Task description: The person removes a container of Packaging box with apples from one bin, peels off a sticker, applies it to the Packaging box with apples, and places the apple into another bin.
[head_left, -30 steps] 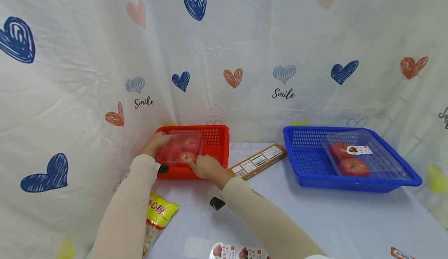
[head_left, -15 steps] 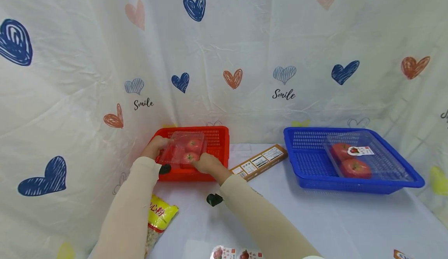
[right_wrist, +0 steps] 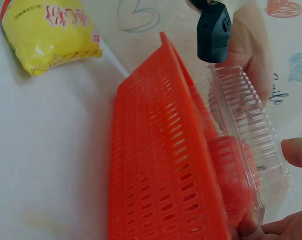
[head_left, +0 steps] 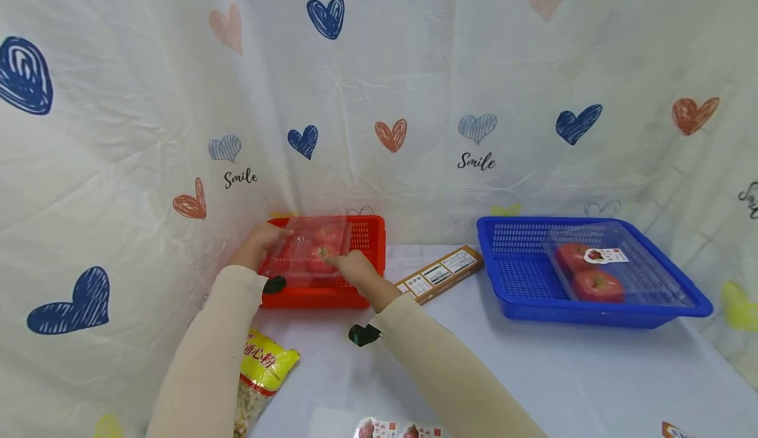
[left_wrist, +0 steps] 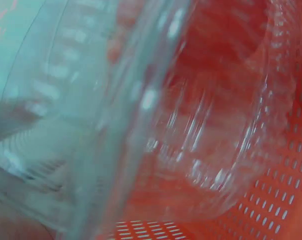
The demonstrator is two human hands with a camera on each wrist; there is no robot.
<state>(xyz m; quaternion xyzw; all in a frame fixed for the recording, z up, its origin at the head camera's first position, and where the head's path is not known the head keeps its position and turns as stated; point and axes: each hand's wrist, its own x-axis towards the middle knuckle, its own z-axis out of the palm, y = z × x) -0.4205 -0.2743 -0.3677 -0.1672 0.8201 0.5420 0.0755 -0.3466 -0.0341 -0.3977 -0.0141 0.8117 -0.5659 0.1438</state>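
1. While a heart-printed sheet [head_left: 355,76] fills the head view from nine through twelve to three o'clock, a white table [head_left: 533,379] spreads towards five.
2. At half past three from the view's middle sits a blue basket [head_left: 524,277], holding a labelled box [head_left: 645,273] with two apples [head_left: 598,285].
3. Smaller, at half past seven, stands a red basket [head_left: 320,298].
4. Within it is the clear box [head_left: 302,264], red fruit [head_left: 322,258] showing through; the right-wrist view shows part rising above the rim.
5. Near half past four lies a brown carton [head_left: 441,275]; at seven, a yellow packet [head_left: 268,360].
6. Partly closed, the left hand [head_left: 259,242] grips the clear box's nine o'clock edge, thumb on top, fingers hidden.
7. Thumb and curled fingers of the right hand [head_left: 361,275] hold its four o'clock corner.
8. Apple-printed stickers [head_left: 376,429] lie at six.
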